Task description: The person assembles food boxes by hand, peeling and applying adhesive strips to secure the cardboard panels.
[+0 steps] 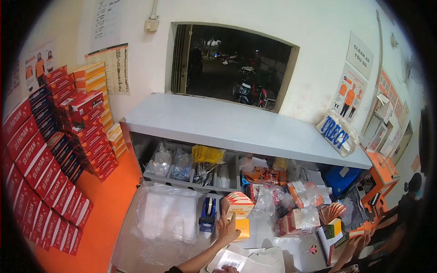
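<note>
My left hand (226,230) reaches in from the lower edge. Its fingers are closed against the left side and front of a row of small red, white and yellow cartons (238,210). A plain yellow face (243,228) shows just beneath them, beside the thumb. At the bottom edge only the fingertips of my right hand (226,269) show, curled at the edge of an open white carton (268,259) with a printed label (231,260); the rest of that hand is cut off. A blue tape dispenser (208,214) stands left of the small cartons.
Clear plastic bags (166,211) lie at left; a grey divided bin (182,181) sits under the shelf (246,123). Wrapped packs (298,221) and pink scissors (311,249) are at right. Another person's hands (355,248) work there. Red boxes (41,168) are stacked far left.
</note>
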A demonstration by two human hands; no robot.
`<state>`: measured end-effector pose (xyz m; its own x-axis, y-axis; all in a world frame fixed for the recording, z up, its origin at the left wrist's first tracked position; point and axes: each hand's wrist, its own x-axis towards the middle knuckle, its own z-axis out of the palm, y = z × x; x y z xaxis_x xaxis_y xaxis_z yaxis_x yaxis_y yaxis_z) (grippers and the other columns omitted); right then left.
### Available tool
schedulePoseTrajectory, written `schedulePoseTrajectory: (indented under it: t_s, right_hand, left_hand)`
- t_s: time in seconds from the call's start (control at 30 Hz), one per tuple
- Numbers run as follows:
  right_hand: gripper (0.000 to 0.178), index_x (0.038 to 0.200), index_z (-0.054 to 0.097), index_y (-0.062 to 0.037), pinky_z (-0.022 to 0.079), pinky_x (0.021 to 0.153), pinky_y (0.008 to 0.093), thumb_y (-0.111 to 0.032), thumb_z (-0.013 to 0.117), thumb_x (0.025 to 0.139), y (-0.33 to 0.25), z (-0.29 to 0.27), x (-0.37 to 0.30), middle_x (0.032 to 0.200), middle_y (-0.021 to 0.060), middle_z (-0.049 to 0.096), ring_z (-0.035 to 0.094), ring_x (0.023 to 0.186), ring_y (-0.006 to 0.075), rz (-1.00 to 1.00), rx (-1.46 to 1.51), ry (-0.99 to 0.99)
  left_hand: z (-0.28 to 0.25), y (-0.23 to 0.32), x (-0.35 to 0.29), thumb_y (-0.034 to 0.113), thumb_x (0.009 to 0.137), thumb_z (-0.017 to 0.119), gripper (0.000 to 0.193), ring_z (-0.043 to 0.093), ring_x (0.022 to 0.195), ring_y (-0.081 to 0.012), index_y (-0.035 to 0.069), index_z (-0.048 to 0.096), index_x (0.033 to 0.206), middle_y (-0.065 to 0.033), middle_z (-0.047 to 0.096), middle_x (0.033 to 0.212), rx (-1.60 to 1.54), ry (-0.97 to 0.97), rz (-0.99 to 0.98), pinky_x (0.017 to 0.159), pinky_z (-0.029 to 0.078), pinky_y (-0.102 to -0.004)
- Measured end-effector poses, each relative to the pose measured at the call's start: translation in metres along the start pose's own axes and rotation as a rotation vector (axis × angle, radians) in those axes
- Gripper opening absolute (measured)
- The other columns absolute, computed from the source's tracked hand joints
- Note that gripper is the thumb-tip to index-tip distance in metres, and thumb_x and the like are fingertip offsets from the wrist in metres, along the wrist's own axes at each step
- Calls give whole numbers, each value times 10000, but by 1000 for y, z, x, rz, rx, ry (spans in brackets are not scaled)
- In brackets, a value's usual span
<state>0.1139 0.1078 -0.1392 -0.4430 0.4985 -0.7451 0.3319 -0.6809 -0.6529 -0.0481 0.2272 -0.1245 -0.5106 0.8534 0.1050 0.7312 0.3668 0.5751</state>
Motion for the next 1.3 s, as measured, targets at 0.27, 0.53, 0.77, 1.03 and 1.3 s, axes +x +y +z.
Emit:
schedulePoseTrajectory:
  t_s: [0.27,0.53,0.77,1.03,1.3]
  right_hand:
    - [406,1096,624,-161,472,802,364,-313,732,736,20,-75,57,957,136,546,553,929,275,-776,-1052,-203]
    - [535,1076,645,-213,419,903,366,-406,809,605,8,-82,45,1055,110,521,484,1043,311,-784,-1321,-228]
    - [117,879,699,-105,475,814,353,-186,666,800,-3,-117,46,875,78,652,597,856,257,-860,-993,-335]
    - [104,914,624,2,465,588,285,-61,591,837,-113,-40,-179,683,116,612,585,596,170,-1030,-485,341]
    - [208,917,680,-9,479,669,282,-43,728,718,-122,-21,-172,801,109,666,624,706,184,-1203,-464,527]
  left_hand:
    - [-281,86,-130,100,775,660,608,436,1243,-281,39,421,1330,-202,471,1306,-1302,-139,872,1047,302,-320]
    - [-294,89,-185,175,777,680,662,406,1262,-314,31,377,1348,-189,451,1330,-1544,-38,1193,1064,267,-394]
    - [-279,89,-194,241,779,698,720,379,1280,-342,25,339,1364,-177,434,1351,-1466,88,1187,1078,237,-458]
    - [-206,64,-156,279,745,737,637,462,1201,-368,43,446,1260,-179,531,1236,-194,234,344,1061,229,-520]
    - [-188,74,-164,83,745,697,185,597,799,-210,101,639,920,-34,652,849,-521,257,590,872,380,-392]
